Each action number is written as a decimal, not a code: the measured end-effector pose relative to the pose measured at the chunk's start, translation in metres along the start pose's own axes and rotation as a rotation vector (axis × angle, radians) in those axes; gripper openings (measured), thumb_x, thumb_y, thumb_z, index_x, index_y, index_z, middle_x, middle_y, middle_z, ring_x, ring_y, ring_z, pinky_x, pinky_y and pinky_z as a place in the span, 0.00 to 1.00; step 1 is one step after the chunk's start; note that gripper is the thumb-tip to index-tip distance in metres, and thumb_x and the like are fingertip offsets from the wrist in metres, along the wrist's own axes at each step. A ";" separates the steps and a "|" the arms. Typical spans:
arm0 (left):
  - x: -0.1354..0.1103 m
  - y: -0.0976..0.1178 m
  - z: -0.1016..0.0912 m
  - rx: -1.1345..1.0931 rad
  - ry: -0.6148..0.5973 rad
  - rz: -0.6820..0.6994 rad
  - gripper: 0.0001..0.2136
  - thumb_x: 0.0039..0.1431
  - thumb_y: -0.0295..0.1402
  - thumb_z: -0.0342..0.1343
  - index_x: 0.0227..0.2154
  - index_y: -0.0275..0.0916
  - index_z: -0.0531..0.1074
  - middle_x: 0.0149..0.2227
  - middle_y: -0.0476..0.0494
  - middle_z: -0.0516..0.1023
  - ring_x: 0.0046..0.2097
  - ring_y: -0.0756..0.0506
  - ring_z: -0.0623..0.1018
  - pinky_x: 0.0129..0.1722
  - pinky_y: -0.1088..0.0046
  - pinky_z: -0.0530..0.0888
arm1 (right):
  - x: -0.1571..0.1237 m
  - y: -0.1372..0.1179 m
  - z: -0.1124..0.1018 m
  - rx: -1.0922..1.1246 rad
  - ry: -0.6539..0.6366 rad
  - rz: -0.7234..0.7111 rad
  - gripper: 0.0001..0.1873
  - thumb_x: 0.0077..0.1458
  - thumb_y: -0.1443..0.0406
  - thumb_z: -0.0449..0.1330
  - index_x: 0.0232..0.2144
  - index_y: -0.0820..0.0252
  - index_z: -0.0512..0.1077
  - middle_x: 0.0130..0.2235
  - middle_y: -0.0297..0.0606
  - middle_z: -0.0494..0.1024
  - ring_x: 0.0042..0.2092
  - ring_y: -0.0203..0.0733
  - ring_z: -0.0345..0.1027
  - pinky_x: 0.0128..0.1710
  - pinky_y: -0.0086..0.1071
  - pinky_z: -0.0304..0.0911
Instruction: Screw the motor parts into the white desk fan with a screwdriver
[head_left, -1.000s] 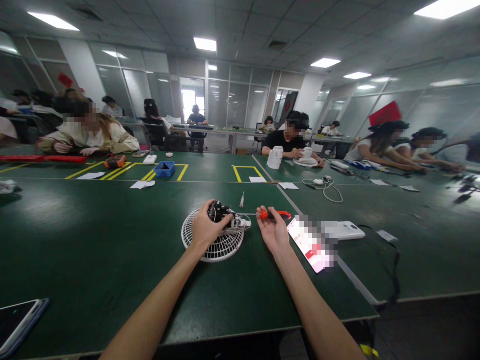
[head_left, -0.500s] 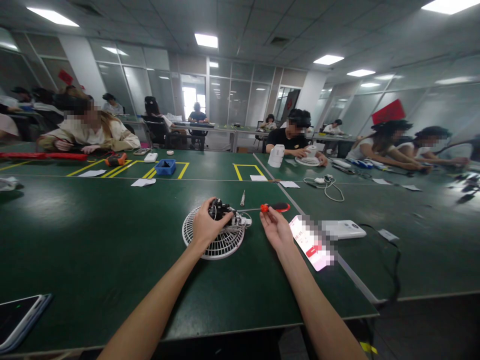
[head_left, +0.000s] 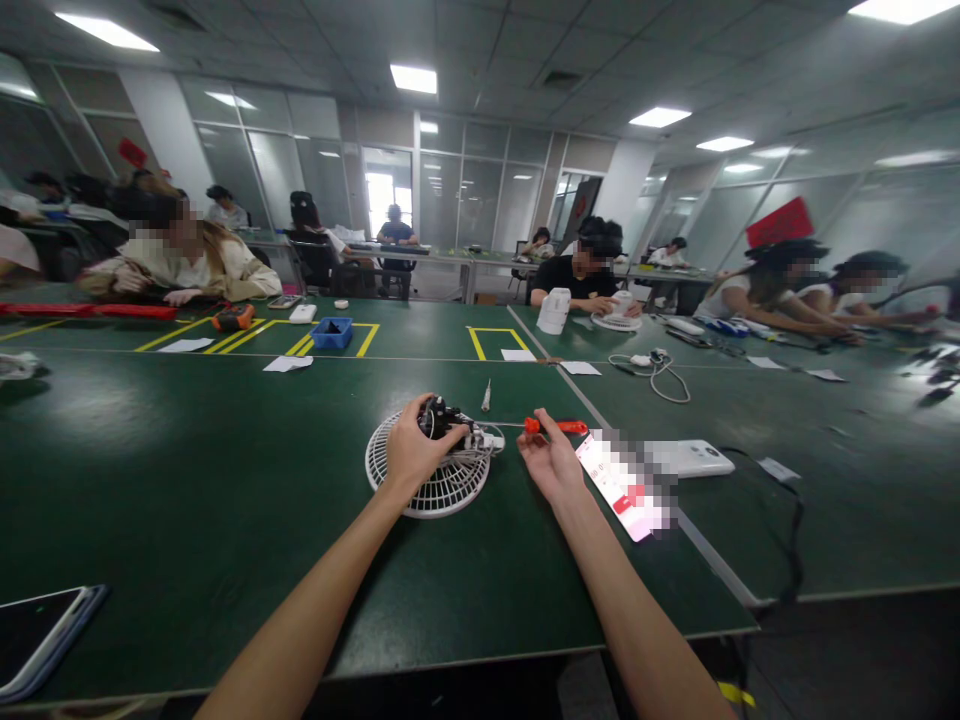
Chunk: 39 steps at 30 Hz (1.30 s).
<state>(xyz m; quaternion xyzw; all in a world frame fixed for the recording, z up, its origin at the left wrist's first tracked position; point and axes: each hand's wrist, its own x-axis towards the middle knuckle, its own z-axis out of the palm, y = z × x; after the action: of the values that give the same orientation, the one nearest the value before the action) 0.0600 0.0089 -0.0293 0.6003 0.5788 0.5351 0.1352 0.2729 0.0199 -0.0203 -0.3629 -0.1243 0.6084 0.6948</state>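
In the middle of the green table a round white fan grille [head_left: 442,498] lies flat. On top of it sits a black fan motor [head_left: 442,415] with white wires and a white connector [head_left: 491,441]. My left hand [head_left: 412,450] is wrapped around the motor, thumb on its right side. My right hand [head_left: 553,462], palm turned up, holds a screwdriver [head_left: 559,427] with a red and black handle by its front end. Its shaft runs left to the motor's right side; the tip is too small to make out. Just behind lies a small whitish pointed piece [head_left: 487,397].
Right of my right hand lie a lit phone [head_left: 619,490] and a white device [head_left: 694,459] with a black cable. Another phone [head_left: 45,630] is at the near left. Further back are a blue bin [head_left: 331,333], a white cord [head_left: 667,378] and a co-worker [head_left: 581,275] with white fan parts.
The screwdriver's handle has turned and shifted slightly right and down, showing more red. My right fingers have changed position around it. My left hand and the motor have stayed put.
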 end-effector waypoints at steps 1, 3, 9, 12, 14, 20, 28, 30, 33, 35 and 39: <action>0.000 0.000 0.000 -0.001 0.002 -0.003 0.32 0.47 0.48 0.70 0.54 0.41 0.73 0.52 0.37 0.80 0.53 0.36 0.79 0.56 0.55 0.74 | 0.000 0.000 0.000 0.004 0.002 -0.013 0.07 0.54 0.70 0.70 0.30 0.59 0.74 0.24 0.29 0.76 0.23 0.30 0.70 0.26 0.22 0.73; 0.000 0.000 0.000 -0.002 0.004 -0.004 0.32 0.47 0.48 0.70 0.54 0.41 0.73 0.52 0.37 0.80 0.52 0.36 0.79 0.55 0.56 0.74 | -0.001 0.000 0.001 0.035 0.004 -0.053 0.09 0.54 0.73 0.69 0.28 0.59 0.73 0.25 0.30 0.78 0.26 0.30 0.73 0.30 0.22 0.75; 0.000 0.000 0.000 -0.009 0.004 0.002 0.32 0.46 0.49 0.70 0.53 0.41 0.73 0.52 0.38 0.80 0.53 0.36 0.79 0.55 0.56 0.74 | 0.002 -0.001 0.001 0.071 -0.045 -0.083 0.12 0.50 0.79 0.67 0.29 0.59 0.74 0.33 0.34 0.83 0.37 0.36 0.80 0.42 0.28 0.78; 0.000 0.001 0.000 -0.007 0.006 -0.005 0.32 0.46 0.49 0.70 0.54 0.41 0.73 0.52 0.38 0.80 0.53 0.36 0.79 0.55 0.56 0.74 | 0.004 -0.001 -0.001 0.058 -0.061 -0.072 0.10 0.50 0.77 0.70 0.30 0.60 0.74 0.35 0.37 0.83 0.40 0.38 0.80 0.43 0.28 0.78; 0.000 0.001 0.000 -0.009 0.005 -0.012 0.32 0.46 0.49 0.70 0.53 0.41 0.73 0.52 0.37 0.80 0.53 0.36 0.79 0.56 0.55 0.74 | 0.005 -0.001 -0.003 0.048 -0.051 -0.066 0.09 0.51 0.73 0.71 0.30 0.60 0.75 0.34 0.36 0.82 0.38 0.37 0.80 0.42 0.27 0.78; 0.001 0.001 0.000 -0.017 0.003 -0.018 0.33 0.45 0.49 0.71 0.53 0.41 0.73 0.52 0.37 0.80 0.53 0.35 0.79 0.56 0.55 0.73 | 0.004 0.001 -0.003 0.007 0.034 -0.052 0.09 0.51 0.71 0.72 0.30 0.59 0.75 0.26 0.30 0.78 0.27 0.31 0.74 0.33 0.24 0.76; 0.000 0.004 -0.001 -0.015 0.007 -0.032 0.32 0.45 0.47 0.72 0.53 0.41 0.73 0.51 0.37 0.80 0.53 0.36 0.79 0.56 0.56 0.73 | 0.003 -0.001 0.000 0.061 -0.006 -0.099 0.12 0.51 0.80 0.66 0.29 0.61 0.73 0.32 0.35 0.83 0.35 0.35 0.80 0.45 0.28 0.77; 0.000 0.004 -0.002 -0.016 0.002 -0.032 0.32 0.45 0.47 0.72 0.53 0.41 0.73 0.51 0.37 0.80 0.53 0.35 0.79 0.56 0.55 0.73 | 0.002 -0.002 0.001 0.064 -0.009 -0.087 0.11 0.52 0.80 0.65 0.30 0.61 0.74 0.33 0.37 0.84 0.37 0.35 0.80 0.45 0.27 0.77; 0.000 0.006 -0.002 -0.018 -0.004 -0.029 0.32 0.45 0.47 0.71 0.53 0.41 0.74 0.51 0.38 0.80 0.52 0.36 0.79 0.55 0.55 0.73 | 0.000 -0.002 0.003 0.055 -0.004 -0.065 0.10 0.53 0.78 0.66 0.32 0.60 0.74 0.35 0.36 0.84 0.38 0.36 0.81 0.43 0.26 0.78; 0.000 0.007 -0.003 -0.018 -0.002 -0.031 0.31 0.46 0.47 0.71 0.52 0.41 0.74 0.51 0.38 0.80 0.52 0.36 0.79 0.55 0.56 0.74 | -0.001 -0.001 0.003 0.048 -0.012 -0.058 0.09 0.54 0.76 0.67 0.32 0.60 0.73 0.36 0.37 0.83 0.39 0.36 0.80 0.42 0.26 0.78; 0.000 0.008 -0.003 -0.012 -0.009 -0.042 0.32 0.46 0.48 0.71 0.53 0.40 0.73 0.51 0.37 0.80 0.53 0.35 0.79 0.55 0.55 0.74 | 0.000 0.000 0.001 0.008 0.004 -0.049 0.08 0.54 0.69 0.70 0.32 0.58 0.74 0.29 0.32 0.80 0.30 0.33 0.77 0.35 0.25 0.77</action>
<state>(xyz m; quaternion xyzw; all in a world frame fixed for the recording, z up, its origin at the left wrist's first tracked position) 0.0621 0.0052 -0.0226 0.5896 0.5876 0.5327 0.1527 0.2729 0.0199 -0.0195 -0.3580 -0.1294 0.5911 0.7111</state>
